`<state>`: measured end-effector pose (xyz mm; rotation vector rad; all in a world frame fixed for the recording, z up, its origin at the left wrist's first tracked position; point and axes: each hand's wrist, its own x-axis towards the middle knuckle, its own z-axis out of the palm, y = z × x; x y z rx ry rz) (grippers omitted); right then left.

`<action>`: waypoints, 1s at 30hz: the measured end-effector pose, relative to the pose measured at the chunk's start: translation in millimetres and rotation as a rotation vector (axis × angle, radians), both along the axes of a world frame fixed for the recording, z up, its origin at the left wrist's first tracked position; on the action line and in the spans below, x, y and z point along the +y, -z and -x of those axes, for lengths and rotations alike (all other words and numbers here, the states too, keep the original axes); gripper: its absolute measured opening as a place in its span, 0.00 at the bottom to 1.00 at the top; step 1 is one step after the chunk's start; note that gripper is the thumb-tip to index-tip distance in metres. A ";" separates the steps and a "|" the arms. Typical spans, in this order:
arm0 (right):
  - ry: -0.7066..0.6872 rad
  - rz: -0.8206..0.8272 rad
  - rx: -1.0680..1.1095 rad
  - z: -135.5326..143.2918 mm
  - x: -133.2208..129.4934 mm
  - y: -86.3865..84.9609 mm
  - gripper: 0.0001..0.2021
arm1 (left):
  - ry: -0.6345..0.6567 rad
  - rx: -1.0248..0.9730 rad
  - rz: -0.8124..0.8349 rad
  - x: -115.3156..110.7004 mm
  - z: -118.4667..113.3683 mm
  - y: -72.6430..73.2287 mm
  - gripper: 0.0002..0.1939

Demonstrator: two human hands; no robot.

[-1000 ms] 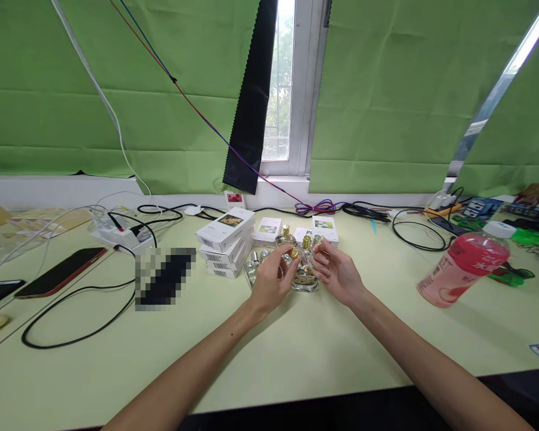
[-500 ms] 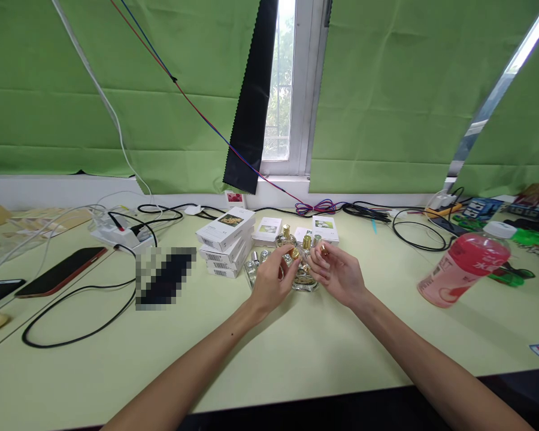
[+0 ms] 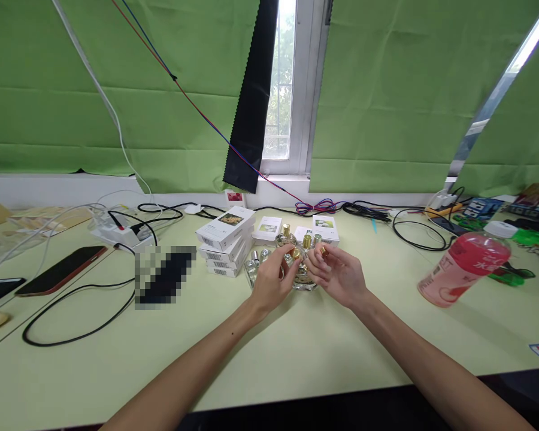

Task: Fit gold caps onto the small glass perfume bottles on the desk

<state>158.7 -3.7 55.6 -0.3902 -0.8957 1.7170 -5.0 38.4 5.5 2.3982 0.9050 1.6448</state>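
The pale bench ran beneath both forearms. Over it, the left hand had its grip closed, thumb and forefinger pinching a gold cap (whether this sat on a bottle, I could not tell). Just beside it, the right hand pinched a small gold piece between its fingertips, the other fingers curled. A clear glass bottle stood between and partly behind the hands. Well to the right, a pink drink bottle leaned in view; on the left lay a phone in a reddish case. Beyond the left hand, white boxes rose in a stack, near a gold-topped bottle. Farther back, bundled cables lay before the window and green blinds.
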 end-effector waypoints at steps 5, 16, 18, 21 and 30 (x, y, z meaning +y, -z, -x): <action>0.096 0.053 -0.051 2.8 1.3 -0.3 0.11 | 0.000 0.004 0.009 0.6 0.2 0.8 0.12; 0.194 0.059 -0.132 10.4 -0.3 -1.2 0.15 | 0.008 0.005 0.020 -1.0 -0.2 -0.5 0.12; 0.188 0.057 -0.131 10.6 -0.6 -1.1 0.15 | 0.011 0.007 0.023 -1.1 -0.1 -0.7 0.12; 0.179 0.059 -0.119 10.6 -0.4 -0.7 0.15 | 0.018 0.007 0.022 -1.0 0.2 -0.4 0.12; 0.179 0.054 -0.113 10.2 0.4 0.8 0.15 | 0.033 0.017 0.027 -0.7 0.1 -1.0 0.12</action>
